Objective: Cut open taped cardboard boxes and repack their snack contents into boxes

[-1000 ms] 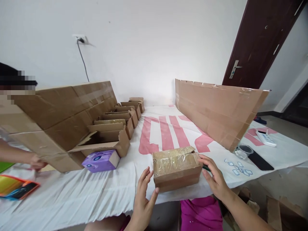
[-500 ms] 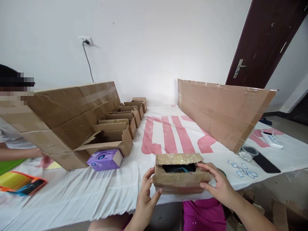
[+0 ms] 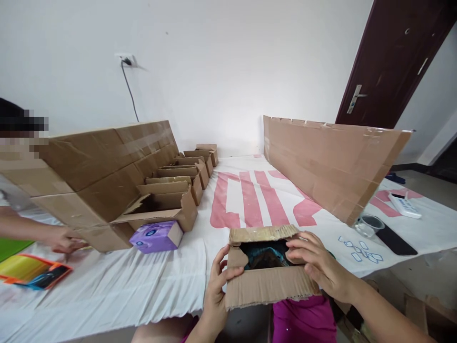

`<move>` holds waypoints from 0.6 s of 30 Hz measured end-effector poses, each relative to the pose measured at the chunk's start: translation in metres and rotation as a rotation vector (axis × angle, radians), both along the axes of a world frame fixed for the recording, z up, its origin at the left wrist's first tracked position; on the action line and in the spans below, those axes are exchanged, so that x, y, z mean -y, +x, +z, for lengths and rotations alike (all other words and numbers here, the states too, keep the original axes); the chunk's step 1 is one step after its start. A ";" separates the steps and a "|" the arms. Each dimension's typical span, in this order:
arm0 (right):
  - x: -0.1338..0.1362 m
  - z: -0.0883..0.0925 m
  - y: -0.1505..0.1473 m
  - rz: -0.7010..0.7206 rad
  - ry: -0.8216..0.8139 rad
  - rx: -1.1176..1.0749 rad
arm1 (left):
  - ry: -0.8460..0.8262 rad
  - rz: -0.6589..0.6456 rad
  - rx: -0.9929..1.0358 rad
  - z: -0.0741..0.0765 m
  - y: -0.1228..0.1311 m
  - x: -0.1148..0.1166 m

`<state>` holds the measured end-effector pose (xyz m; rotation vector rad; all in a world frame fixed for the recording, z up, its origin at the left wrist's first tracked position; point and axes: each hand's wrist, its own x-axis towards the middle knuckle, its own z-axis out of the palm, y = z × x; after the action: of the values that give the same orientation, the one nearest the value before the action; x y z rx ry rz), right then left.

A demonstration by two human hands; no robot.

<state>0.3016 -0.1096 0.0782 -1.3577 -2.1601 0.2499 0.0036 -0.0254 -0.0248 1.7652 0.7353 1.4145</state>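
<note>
A small brown cardboard box [image 3: 273, 288] sits at the table's front edge, its front flap folded down toward me and its back flap raised. Through its top opening shows something dark and blue-green [image 3: 267, 252] that I cannot make out. My left hand [image 3: 219, 283] grips the box's left end, thumb on top by the opening. At the right end is my right hand [image 3: 316, 262], its fingers bent over the edge of the opening and touching the cardboard there.
Open cardboard boxes [image 3: 167, 207] stand in a row at left, with a purple tissue pack [image 3: 157, 237] before them. A cardboard panel [image 3: 328, 166] stands at right, near a clear cup [image 3: 370, 225], a black phone [image 3: 396, 239] and blue-edged labels [image 3: 360, 250]. A co-worker's hand [image 3: 66, 239] is far left.
The box's front flap has swung down toward me, widening the opening. My right fingers have shifted onto the opening's edge. At left, the co-worker's hand has come further into view.
</note>
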 end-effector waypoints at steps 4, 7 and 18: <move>-0.010 0.015 -0.012 0.051 -0.033 0.202 | 0.008 0.031 0.022 -0.007 0.002 -0.002; -0.016 0.022 -0.019 0.072 -0.032 0.281 | 0.055 0.015 0.026 -0.008 0.000 -0.002; -0.024 0.021 0.003 -0.124 0.322 0.403 | 0.137 -0.032 -0.044 -0.004 0.000 -0.003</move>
<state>0.3050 -0.0860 0.0993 -1.4325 -2.2914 -0.4381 0.0033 -0.0225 -0.0288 1.9100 0.6424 1.4383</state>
